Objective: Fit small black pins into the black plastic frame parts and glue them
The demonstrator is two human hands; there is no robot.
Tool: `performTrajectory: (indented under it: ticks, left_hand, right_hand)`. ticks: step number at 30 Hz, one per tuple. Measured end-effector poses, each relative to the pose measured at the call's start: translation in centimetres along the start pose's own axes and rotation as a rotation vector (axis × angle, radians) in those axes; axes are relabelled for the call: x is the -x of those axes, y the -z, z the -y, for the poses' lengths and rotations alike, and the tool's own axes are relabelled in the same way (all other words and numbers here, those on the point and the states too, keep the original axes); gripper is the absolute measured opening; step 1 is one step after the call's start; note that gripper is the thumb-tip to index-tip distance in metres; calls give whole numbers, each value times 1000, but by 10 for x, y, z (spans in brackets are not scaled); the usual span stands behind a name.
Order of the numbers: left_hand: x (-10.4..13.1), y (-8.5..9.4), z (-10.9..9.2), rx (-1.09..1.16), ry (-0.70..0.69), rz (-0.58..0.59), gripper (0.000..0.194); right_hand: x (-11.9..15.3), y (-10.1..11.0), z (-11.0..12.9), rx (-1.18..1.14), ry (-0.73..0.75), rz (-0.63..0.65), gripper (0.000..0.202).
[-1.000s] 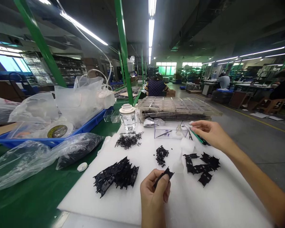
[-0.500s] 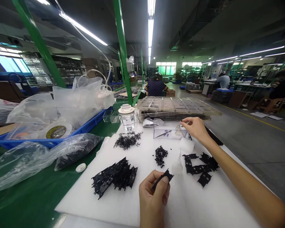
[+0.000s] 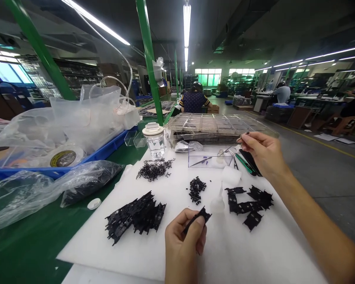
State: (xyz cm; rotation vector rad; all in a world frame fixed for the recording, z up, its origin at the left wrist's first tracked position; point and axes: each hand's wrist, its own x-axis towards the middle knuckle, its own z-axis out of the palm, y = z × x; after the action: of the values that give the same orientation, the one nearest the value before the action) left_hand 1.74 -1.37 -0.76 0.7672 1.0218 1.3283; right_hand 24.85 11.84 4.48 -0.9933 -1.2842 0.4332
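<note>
My left hand (image 3: 185, 240) is closed around a flat black plastic part (image 3: 205, 214) with notched ends, thumb on top. Raised at the right, my right hand (image 3: 264, 152) has thumb and fingertips pinched together; what they hold, if anything, is too small to name. Below and left of it stands a clear plastic box (image 3: 192, 161) containing a thin dark tool and a small glass jar (image 3: 224, 156). Similar flat black parts lie in a left pile (image 3: 136, 217) and a right group (image 3: 244, 206). Tiny black pieces (image 3: 197, 190) are heaped between them, with thin black clips (image 3: 154, 169) farther back.
White foam sheet (image 3: 106, 252) covers the table. A lidded clear jar (image 3: 156, 144) stands behind the clips, near stacked clear trays (image 3: 219, 122). A translucent squeeze bottle (image 3: 217, 203) and green-handled tool (image 3: 244, 163) are at right. Bags fill a blue bin (image 3: 106, 148). A person (image 3: 195, 100) sits ahead.
My right hand has moved right and up, away from the clear box, fingers still pinched. My left hand keeps its hold on the black part. The view has shifted slightly.
</note>
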Motion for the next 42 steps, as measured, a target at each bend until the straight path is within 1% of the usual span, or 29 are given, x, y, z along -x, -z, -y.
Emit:
performTrajectory:
  ticks: [3, 6, 8, 9, 14, 19, 22, 28, 33, 35, 40, 42]
  left_hand:
    - [1, -1, 0, -15, 8, -13, 21]
    - [1, -2, 0, -20, 10, -20, 22]
    - [1, -2, 0, -23, 9, -23, 22]
    - [1, -3, 0, -25, 8, -24, 22]
    - [1, -3, 0, -33, 3, -23, 21]
    - [1, -3, 0, -33, 6, -16, 21]
    - [2, -3, 0, -28, 8, -13, 21]
    - [2, -3, 0, -8, 2, -15, 20]
    - [1, -2, 1, 3, 7, -21, 20]
    - [1, -2, 2, 3, 10, -21, 20]
    - [0, -1, 3, 4, 11, -12, 21]
    - [0, -1, 3, 3, 11, -8, 21]
  right_hand:
    - [14, -8, 22, -133, -36, 195, 13]
    - [26, -18, 41, -308, -57, 458, 5]
    - [32, -22, 49, -359, -58, 545, 6]
    - [34, -23, 52, -364, -54, 561, 8]
    - [40, -24, 59, -371, -50, 608, 10]
    - [43, -26, 61, -297, -58, 630, 11]
    - [43, -26, 60, -274, -51, 629, 13]
    - [40, -23, 59, -346, -36, 608, 7]
    - [43, -23, 56, -226, -63, 680, 4]
    - [43, -24, 56, -212, -66, 671, 2]
    - [42, -25, 56, -306, -45, 620, 3]
    - [43, -26, 56, -294, -58, 635, 3]
